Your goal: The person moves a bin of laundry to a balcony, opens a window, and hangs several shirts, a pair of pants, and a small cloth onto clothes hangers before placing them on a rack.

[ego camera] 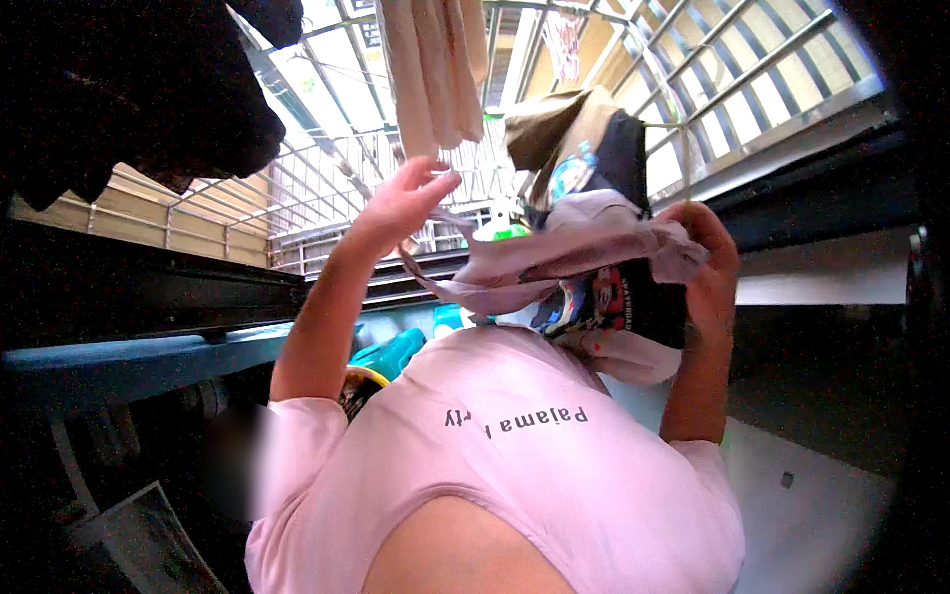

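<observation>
My right hand (705, 241) grips one end of a thin mauve-grey garment (549, 256), which stretches across in front of my chest and looks blurred. Towards the left, a narrow strap-like part of that garment passes close to my left wrist; whether it touches is unclear. My left hand (408, 194) is raised, its thumb and fingers apart, just below a hanging beige cloth (438, 82). Behind and beneath the garment, near my right hand, is a bundle of clothes with a black printed garment (653, 304), a khaki piece (557, 122) and a pale grey piece (631, 356).
A metal window cage (319, 193) surrounds the far side, beyond a dark window frame (148, 289). Dark hanging cloth (148, 82) fills the upper left. A teal plastic object (393, 353) and a yellow rim (369, 373) show beside my left elbow. Pale floor (809, 505) lies at right.
</observation>
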Tool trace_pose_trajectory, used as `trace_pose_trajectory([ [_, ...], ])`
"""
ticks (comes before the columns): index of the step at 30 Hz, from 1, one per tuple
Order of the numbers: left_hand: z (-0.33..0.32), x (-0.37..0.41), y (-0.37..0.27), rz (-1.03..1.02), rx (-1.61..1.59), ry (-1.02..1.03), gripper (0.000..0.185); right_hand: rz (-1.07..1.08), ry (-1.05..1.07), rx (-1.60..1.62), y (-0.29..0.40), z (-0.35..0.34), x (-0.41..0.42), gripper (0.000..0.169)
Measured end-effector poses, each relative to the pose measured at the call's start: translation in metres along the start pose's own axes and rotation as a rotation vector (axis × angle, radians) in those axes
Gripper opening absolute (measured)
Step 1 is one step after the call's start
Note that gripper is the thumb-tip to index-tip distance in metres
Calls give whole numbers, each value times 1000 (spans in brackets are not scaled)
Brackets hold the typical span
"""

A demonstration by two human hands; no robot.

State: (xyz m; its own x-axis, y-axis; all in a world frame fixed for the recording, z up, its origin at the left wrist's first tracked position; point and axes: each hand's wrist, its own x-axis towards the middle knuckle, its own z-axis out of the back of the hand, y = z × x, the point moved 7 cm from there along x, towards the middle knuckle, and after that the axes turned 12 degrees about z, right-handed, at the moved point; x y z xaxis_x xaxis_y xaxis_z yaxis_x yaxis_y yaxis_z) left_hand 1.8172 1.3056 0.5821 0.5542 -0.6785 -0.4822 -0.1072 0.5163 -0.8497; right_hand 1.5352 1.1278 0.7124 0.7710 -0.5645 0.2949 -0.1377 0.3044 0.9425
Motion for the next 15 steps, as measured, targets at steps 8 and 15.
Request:
trace_pose_trajectory([
  [8, -125, 16, 180, 655, -11, 746, 57, 73, -203, -14, 50, 16, -52, 35],
  [15, -270, 5, 168, 660, -333, 1186, 62, 69, -219, -24, 65, 16, -74, 30],
])
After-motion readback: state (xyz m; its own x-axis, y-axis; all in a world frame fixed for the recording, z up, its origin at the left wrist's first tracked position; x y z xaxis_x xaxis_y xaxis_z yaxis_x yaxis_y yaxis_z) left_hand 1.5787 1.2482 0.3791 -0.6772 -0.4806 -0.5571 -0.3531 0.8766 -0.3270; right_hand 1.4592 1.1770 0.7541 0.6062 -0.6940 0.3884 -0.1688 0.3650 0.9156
